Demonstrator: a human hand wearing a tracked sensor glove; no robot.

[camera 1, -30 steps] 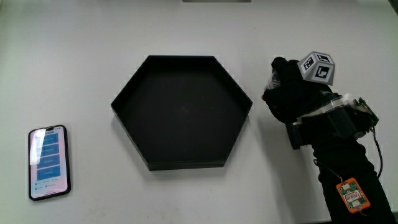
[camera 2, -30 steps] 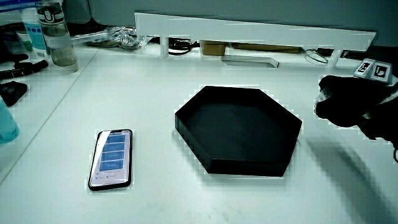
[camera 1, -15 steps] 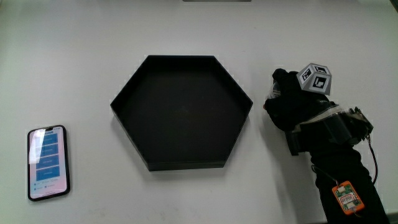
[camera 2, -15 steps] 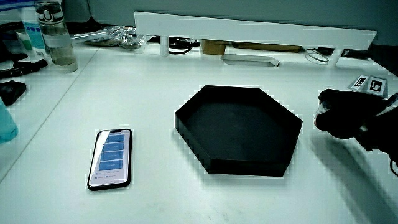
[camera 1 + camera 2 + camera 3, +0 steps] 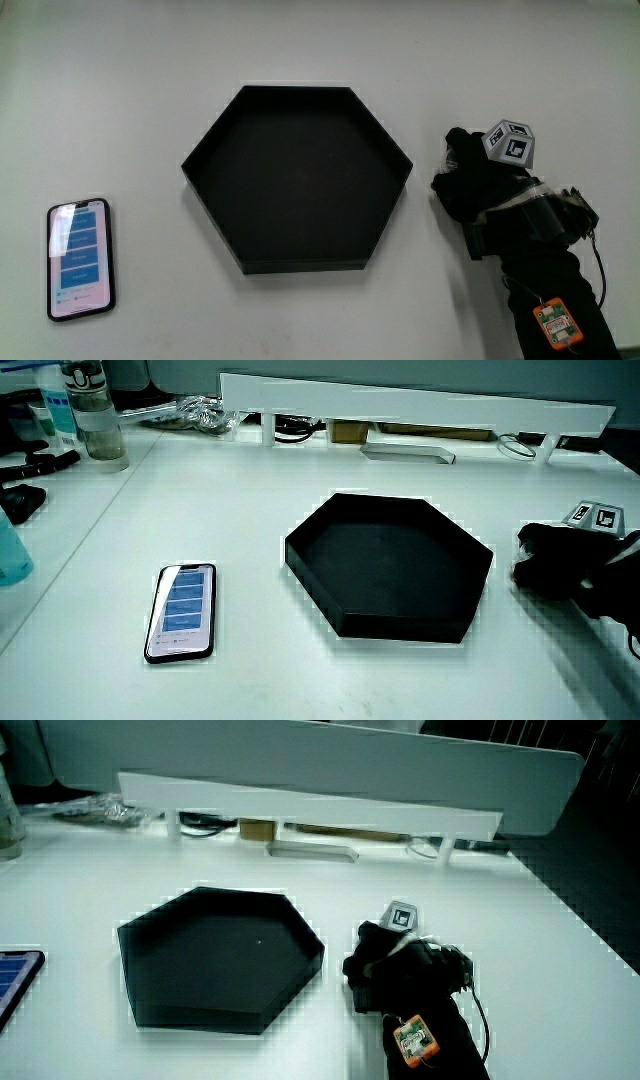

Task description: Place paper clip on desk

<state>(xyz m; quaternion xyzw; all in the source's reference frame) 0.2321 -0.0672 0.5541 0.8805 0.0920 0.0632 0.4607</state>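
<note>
The gloved hand (image 5: 468, 186) rests low on the white desk beside the black hexagonal tray (image 5: 300, 266), with the patterned cube (image 5: 510, 143) on its back. Its fingers are curled down against the desk surface, pointing toward the tray. The paper clip is hidden under the curled fingers and shows in no view now. In both side views the hand (image 5: 553, 556) (image 5: 384, 970) lies flat on the desk next to the tray (image 5: 400, 627) (image 5: 200, 1016), with nothing showing in the tray.
A phone (image 5: 78, 258) with a lit screen lies on the desk, the tray between it and the hand. A low white partition (image 5: 400, 400) runs along the desk's end. A bottle (image 5: 88, 415) and clutter stand near the partition's end.
The hand has come down from above the desk to rest on it beside the tray. A pale glint at its fingertips one second ago no longer shows.
</note>
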